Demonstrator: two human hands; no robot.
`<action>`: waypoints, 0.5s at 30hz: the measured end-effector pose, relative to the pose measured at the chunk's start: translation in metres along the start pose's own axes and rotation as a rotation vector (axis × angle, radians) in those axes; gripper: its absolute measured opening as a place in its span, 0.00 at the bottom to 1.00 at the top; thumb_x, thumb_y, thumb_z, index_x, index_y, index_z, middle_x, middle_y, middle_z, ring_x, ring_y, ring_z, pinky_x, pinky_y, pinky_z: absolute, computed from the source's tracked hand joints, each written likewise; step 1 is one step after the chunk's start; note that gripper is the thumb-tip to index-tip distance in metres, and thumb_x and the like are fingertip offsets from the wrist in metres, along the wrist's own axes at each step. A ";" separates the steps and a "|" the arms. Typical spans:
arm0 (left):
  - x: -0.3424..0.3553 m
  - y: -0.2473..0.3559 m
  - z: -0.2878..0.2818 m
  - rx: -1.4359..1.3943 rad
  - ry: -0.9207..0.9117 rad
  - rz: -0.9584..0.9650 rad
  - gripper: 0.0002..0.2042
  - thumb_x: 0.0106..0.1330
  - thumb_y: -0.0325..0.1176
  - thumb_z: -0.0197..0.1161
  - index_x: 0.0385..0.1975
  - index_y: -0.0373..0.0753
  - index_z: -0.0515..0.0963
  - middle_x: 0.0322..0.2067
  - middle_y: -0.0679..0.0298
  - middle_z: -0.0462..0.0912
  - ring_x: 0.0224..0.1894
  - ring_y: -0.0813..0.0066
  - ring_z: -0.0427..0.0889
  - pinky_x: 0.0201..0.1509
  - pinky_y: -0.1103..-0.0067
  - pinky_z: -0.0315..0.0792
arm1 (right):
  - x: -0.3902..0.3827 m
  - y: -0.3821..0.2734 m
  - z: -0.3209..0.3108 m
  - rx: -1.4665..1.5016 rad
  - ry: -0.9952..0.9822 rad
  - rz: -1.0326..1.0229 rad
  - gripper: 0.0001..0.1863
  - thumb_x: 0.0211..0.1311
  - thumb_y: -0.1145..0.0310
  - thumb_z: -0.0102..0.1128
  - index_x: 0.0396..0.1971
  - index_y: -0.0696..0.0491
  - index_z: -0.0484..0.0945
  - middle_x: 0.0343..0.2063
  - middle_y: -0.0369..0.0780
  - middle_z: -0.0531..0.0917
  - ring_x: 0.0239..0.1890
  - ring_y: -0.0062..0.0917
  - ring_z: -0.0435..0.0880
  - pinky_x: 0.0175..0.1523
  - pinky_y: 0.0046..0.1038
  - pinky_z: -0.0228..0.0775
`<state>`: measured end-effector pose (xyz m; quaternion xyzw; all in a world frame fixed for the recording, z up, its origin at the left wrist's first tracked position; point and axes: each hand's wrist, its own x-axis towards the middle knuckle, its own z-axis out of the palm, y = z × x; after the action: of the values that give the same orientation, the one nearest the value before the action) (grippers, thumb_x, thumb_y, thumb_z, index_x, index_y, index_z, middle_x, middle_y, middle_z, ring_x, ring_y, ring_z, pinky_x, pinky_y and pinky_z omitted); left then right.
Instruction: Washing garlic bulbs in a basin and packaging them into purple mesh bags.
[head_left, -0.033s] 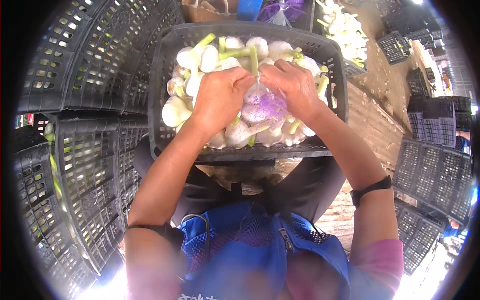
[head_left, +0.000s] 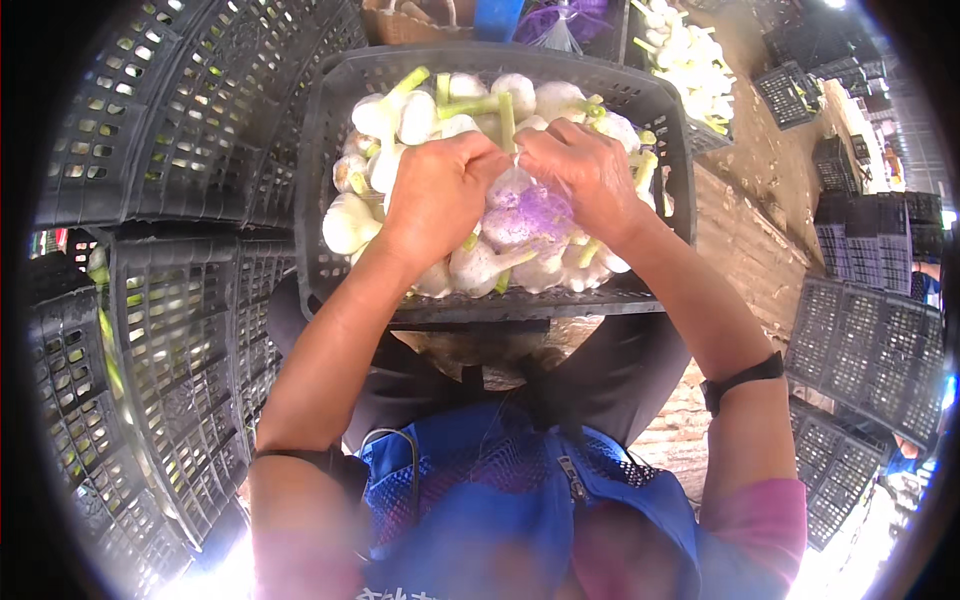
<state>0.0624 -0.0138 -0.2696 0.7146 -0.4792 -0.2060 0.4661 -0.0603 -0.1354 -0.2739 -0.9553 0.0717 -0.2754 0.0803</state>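
Over a black plastic crate (head_left: 480,62) heaped with white garlic bulbs (head_left: 348,222), my two hands meet at the gathered top of a purple net bag (head_left: 530,215). The bag hangs just below the fingers, with pale garlic showing through its mesh. My left hand (head_left: 445,190) is closed, thumb and fingers pinched at the bag's neck. From the other side my right hand (head_left: 588,172) pinches the same neck, its fingertips close to the left ones. Some bulbs around them have green stalk stubs. The exact grip of the fingertips is partly hidden.
Tall stacks of black slatted crates (head_left: 180,340) stand close on my left. Beyond the garlic crate are a brown basket (head_left: 415,25) and more purple netting (head_left: 572,20). Another heap of garlic (head_left: 690,65) lies at upper right. More crates (head_left: 865,340) stand along the right.
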 end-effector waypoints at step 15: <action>-0.050 -0.025 -0.025 0.716 0.014 0.141 0.03 0.45 0.26 0.54 0.16 0.38 0.68 0.19 0.61 0.73 0.24 0.65 0.75 0.23 0.72 0.68 | -0.034 0.003 -0.016 0.346 -0.019 0.195 0.07 0.44 0.81 0.54 0.27 0.59 0.75 0.40 0.41 0.76 0.37 0.34 0.76 0.39 0.28 0.67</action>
<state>0.0706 0.0447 -0.2869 0.7991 -0.5658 0.0121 0.2028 -0.0976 -0.1340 -0.2786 -0.9183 0.1148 -0.2653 0.2704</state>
